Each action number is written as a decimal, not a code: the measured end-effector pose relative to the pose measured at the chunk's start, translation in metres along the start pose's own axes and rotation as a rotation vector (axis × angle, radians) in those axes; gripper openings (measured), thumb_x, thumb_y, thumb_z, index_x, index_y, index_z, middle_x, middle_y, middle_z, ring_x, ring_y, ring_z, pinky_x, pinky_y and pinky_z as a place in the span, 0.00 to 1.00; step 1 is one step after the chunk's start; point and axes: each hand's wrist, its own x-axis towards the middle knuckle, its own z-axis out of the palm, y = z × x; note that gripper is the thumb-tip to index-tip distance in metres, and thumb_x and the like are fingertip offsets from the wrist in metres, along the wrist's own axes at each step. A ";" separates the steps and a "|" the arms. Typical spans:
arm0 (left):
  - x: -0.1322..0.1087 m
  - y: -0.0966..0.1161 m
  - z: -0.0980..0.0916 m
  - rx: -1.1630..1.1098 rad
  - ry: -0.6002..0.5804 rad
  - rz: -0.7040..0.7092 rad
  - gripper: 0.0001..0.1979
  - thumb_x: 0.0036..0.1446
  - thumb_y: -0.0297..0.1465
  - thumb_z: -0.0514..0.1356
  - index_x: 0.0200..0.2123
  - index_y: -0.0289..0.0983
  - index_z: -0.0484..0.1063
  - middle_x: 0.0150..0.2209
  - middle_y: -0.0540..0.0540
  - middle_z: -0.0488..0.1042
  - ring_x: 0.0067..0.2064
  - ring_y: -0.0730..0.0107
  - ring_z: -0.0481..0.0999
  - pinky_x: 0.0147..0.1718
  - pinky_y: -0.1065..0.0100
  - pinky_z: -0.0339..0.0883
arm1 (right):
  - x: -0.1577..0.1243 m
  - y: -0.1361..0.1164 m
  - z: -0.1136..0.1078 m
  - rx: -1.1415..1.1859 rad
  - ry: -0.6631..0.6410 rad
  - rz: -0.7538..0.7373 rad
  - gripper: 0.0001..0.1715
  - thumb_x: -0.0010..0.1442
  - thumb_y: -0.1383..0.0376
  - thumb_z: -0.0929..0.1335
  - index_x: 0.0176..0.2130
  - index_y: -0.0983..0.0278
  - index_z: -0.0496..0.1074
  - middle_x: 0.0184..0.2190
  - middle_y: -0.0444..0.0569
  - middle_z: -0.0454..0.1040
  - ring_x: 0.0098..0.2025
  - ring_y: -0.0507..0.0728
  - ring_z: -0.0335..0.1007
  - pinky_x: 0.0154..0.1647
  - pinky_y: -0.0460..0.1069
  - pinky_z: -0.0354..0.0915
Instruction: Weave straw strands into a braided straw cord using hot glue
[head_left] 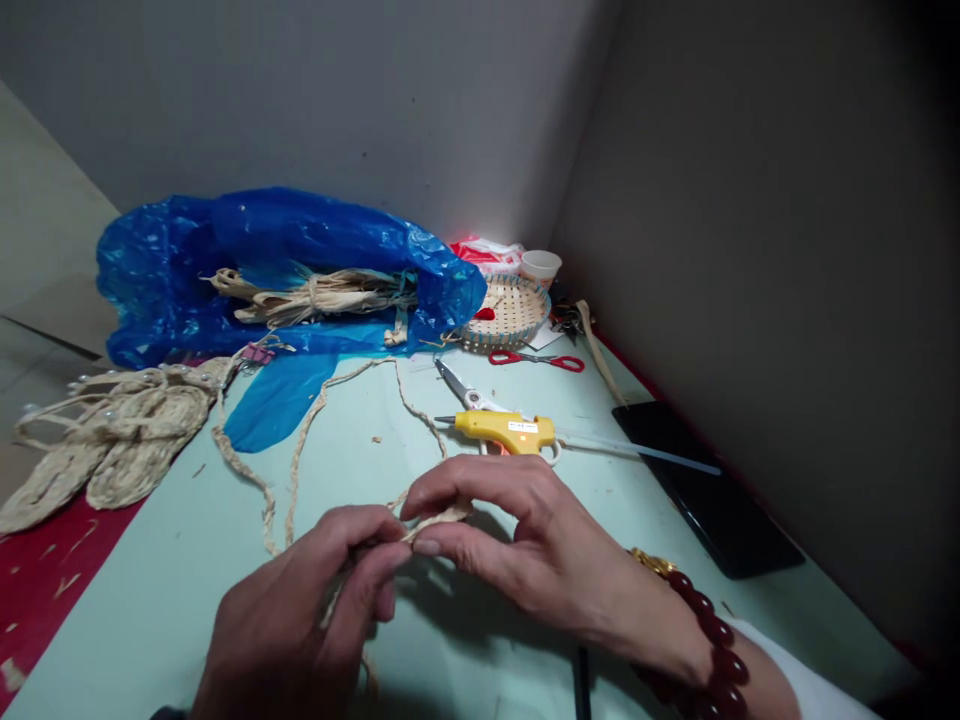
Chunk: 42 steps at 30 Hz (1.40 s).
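My left hand (315, 600) and my right hand (517, 530) meet low in the middle of the head view, thumbs and fingertips pinched close together. Between them is a twisted straw-coloured fibre cord (439, 520), gripped by both. The cord loops away over the pale green table (225, 600) toward the blue bag and back. Part of it hides behind my left palm, and a loose end hangs below. Just beyond my right hand lies a yellow glue gun (502, 430) with a clear glue stick in its back, partly over white-handled scissors (457, 385).
A blue plastic bag (300, 215) holds a bundle of dry fibre (322, 295). Woven sandals (150, 430) lie at the left edge. Behind are a small basket (517, 310), a white cup (540, 266) and red-handled scissors (568, 363). A black phone (720, 500) lies right, beside the wall.
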 end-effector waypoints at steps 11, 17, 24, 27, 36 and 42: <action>0.025 -0.002 -0.019 -0.679 -0.498 -0.350 0.16 0.55 0.46 0.63 0.38 0.40 0.74 0.27 0.49 0.81 0.21 0.74 0.69 0.24 0.71 0.64 | 0.006 0.005 -0.003 0.090 0.051 0.188 0.01 0.60 0.69 0.72 0.34 0.65 0.76 0.24 0.38 0.72 0.25 0.45 0.65 0.27 0.39 0.62; 0.025 -0.001 -0.018 -0.666 -0.508 -0.316 0.14 0.49 0.42 0.68 0.31 0.37 0.76 0.22 0.49 0.80 0.16 0.80 0.66 0.20 0.74 0.59 | 0.005 0.003 -0.004 0.066 0.067 0.102 0.02 0.60 0.71 0.72 0.36 0.67 0.77 0.28 0.41 0.76 0.29 0.47 0.69 0.33 0.40 0.65; 0.024 -0.002 -0.016 -0.781 -0.535 -0.427 0.17 0.45 0.44 0.71 0.29 0.37 0.75 0.18 0.53 0.73 0.16 0.82 0.62 0.17 0.78 0.50 | 0.003 0.006 -0.003 -0.022 -0.003 -0.101 0.09 0.63 0.71 0.70 0.43 0.72 0.80 0.32 0.50 0.79 0.34 0.51 0.72 0.39 0.45 0.66; 0.024 -0.002 -0.015 -0.854 -0.569 -0.454 0.17 0.46 0.43 0.71 0.29 0.37 0.74 0.18 0.53 0.71 0.18 0.85 0.53 0.18 0.78 0.43 | 0.002 0.006 -0.001 -0.057 0.012 -0.131 0.07 0.63 0.72 0.71 0.42 0.73 0.79 0.31 0.50 0.78 0.33 0.50 0.71 0.37 0.44 0.65; 0.017 0.002 -0.011 -0.575 -0.313 -0.250 0.09 0.44 0.38 0.70 0.26 0.41 0.78 0.19 0.54 0.71 0.23 0.77 0.64 0.21 0.77 0.56 | 0.002 0.004 0.007 -0.050 0.064 -0.067 0.04 0.61 0.73 0.71 0.39 0.70 0.77 0.33 0.48 0.77 0.34 0.51 0.72 0.38 0.45 0.66; 0.012 -0.006 -0.006 -0.571 -0.227 -0.259 0.13 0.44 0.44 0.70 0.27 0.42 0.79 0.22 0.51 0.77 0.21 0.75 0.65 0.21 0.73 0.59 | 0.003 0.005 0.000 -0.077 -0.021 -0.167 0.05 0.64 0.71 0.69 0.39 0.71 0.77 0.32 0.51 0.78 0.35 0.52 0.71 0.39 0.46 0.66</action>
